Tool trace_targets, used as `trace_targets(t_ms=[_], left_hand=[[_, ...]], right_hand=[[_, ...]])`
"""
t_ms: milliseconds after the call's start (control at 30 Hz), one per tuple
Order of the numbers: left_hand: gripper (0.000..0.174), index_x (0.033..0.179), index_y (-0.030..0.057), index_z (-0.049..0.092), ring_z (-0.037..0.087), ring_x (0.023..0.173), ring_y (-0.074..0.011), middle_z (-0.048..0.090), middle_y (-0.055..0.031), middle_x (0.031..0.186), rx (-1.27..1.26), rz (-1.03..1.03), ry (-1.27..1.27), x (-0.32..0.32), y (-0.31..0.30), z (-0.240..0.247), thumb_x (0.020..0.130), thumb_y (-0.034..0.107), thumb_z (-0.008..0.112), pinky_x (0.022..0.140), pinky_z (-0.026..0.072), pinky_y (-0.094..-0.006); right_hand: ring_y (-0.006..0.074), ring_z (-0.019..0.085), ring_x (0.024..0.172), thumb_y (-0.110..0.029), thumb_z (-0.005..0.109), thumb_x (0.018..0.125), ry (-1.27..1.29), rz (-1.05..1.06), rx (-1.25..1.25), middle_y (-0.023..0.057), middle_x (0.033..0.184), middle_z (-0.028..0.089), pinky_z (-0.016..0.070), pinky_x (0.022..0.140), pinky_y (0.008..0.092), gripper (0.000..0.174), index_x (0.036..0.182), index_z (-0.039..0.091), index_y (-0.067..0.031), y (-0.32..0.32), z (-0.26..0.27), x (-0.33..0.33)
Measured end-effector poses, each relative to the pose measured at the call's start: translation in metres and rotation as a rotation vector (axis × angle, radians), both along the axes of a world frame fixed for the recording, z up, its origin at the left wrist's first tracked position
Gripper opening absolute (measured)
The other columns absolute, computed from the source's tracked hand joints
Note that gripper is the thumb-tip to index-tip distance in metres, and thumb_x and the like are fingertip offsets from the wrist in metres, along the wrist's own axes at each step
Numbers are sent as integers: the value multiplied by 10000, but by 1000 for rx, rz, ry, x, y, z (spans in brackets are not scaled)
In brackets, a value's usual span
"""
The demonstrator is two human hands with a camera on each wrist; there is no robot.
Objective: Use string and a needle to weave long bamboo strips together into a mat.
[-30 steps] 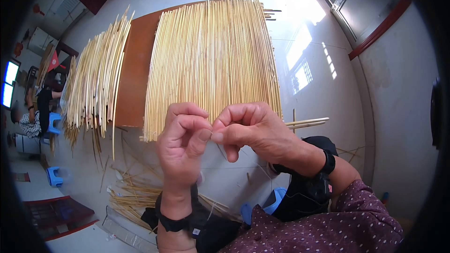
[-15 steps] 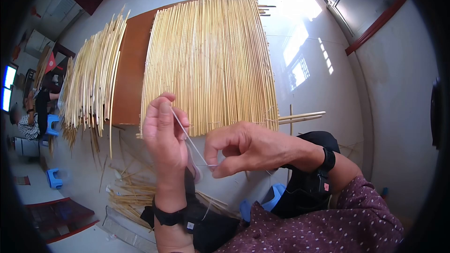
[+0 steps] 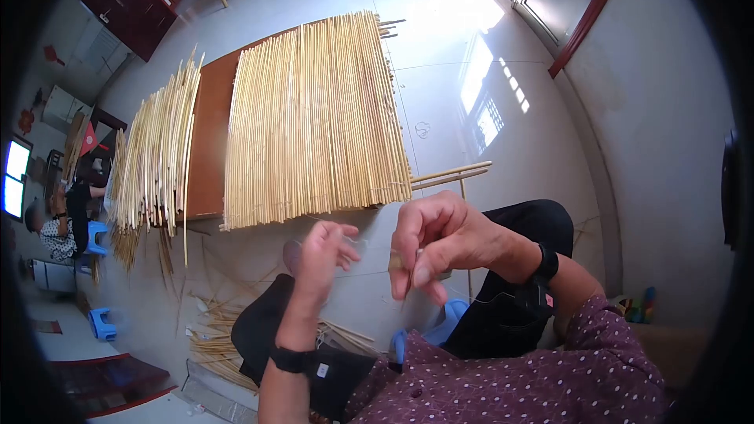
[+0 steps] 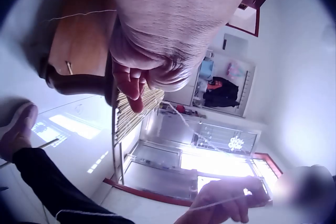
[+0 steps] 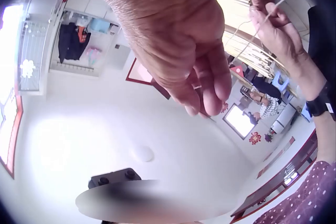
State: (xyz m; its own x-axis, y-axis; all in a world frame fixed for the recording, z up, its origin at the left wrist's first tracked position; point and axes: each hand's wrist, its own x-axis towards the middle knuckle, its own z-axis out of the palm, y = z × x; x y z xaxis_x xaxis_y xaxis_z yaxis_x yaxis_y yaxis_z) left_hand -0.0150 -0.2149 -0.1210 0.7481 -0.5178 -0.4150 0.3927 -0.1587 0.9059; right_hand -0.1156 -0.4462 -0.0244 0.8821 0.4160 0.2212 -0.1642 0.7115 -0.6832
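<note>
In the head view my left hand is blurred, fingers bent, left of my right hand. A thin white string runs from the left fingers towards the right hand in the left wrist view. My right thumb and forefinger pinch this string near my lap. Seen from the right wrist, the left hand has string passing at its fingertips. Beyond both hands a mat of pale reed stalks lies on a brown low table; neither hand touches it.
Loose reed stalks are stacked at the table's left end, and more stalks lie on the floor. Two thick stalks stick out to the right. A blue stool is near my legs. Another person sits far left.
The head view has swung so the mat sits further left. My hands met at first, then parted with string stretched between them; now the left is blurred and the right is raised.
</note>
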Motion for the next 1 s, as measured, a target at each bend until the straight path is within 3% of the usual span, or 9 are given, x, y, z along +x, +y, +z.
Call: trace_targets(t_ms=[200, 300, 400, 467, 567, 633, 667, 800, 1000], left_hand=[[192, 1057, 3, 535, 666, 677, -140, 655, -109, 1000, 159, 15, 21, -69, 59, -20, 1044, 174, 450, 532, 493, -220], [190, 1044, -31, 545, 691, 684, -175, 665, -139, 1010, 334, 52, -88, -90, 83, -7, 1017, 122, 435, 553, 520, -258], [188, 1023, -30, 549, 691, 662, -179, 673, -139, 979, 488, 6, -253, -99, 104, -5, 1012, 120, 436, 546, 524, -262], [174, 1011, -40, 547, 696, 645, -186, 679, -145, 929, 526, 53, -263, -103, 107, -5, 995, 104, 450, 541, 526, -289], [155, 999, -38, 547, 711, 734, -188, 675, -153, 892, 739, -70, -293, -95, 123, -22, 971, 94, 471, 598, 538, -321], [177, 1041, -37, 562, 707, 819, -188, 667, -165, 850, 971, -493, -491, -87, 141, -53, 934, 103, 542, 690, 544, -335], [177, 1041, -37, 562, 707, 819, -188, 667, -165, 850, 968, -497, -488, -86, 135, -53, 934, 103, 542, 690, 544, -335], [278, 1167, 18, 566, 649, 1064, -257, 610, -142, 1198, 93, 93, 258, -54, 71, -40, 976, 213, 619, 880, 545, -364], [393, 1197, 24, 545, 574, 1173, -287, 586, -132, 1202, -336, 303, 442, 7, -18, -58, 947, 293, 685, 1018, 476, -429]], right_hand=[[103, 639, 645, -47, 667, 926, 17, -520, -371, 63, 888, 605, 549, 602, 235, 102, 946, 574, -11, -7, -45, -66], [104, 511, 622, -96, 682, 921, 233, -622, -85, 86, 935, 555, 456, 531, 231, 136, 934, 558, -41, -15, -47, -94], [121, 488, 616, -94, 666, 929, 132, -641, 265, 83, 891, 539, 413, 501, 235, 147, 928, 523, -62, -14, -41, -113], [123, 467, 598, -116, 677, 931, 60, -672, 245, 101, 879, 546, 388, 479, 234, 187, 926, 497, -69, -14, -26, -124], [132, 487, 581, -136, 714, 918, -171, -782, 207, 144, 844, 574, 389, 456, 239, 220, 912, 514, -46, -20, -1, -143], [137, 488, 553, -131, 716, 917, -170, -725, 207, 150, 829, 578, 395, 446, 245, 218, 898, 521, -35, -24, 6, -148], [142, 489, 524, -126, 717, 915, -171, -669, 209, 156, 813, 582, 402, 435, 251, 217, 884, 528, -24, -26, 8, -148], [156, 546, 502, -60, 625, 955, 67, -553, 93, 102, 732, 568, 459, 442, 274, 115, 894, 556, 9, 3, -22, -133], [109, 590, 580, -90, 636, 950, 370, -395, -334, 47, 709, 596, 492, 534, 248, 118, 882, 588, -8, 36, -71, -120]])
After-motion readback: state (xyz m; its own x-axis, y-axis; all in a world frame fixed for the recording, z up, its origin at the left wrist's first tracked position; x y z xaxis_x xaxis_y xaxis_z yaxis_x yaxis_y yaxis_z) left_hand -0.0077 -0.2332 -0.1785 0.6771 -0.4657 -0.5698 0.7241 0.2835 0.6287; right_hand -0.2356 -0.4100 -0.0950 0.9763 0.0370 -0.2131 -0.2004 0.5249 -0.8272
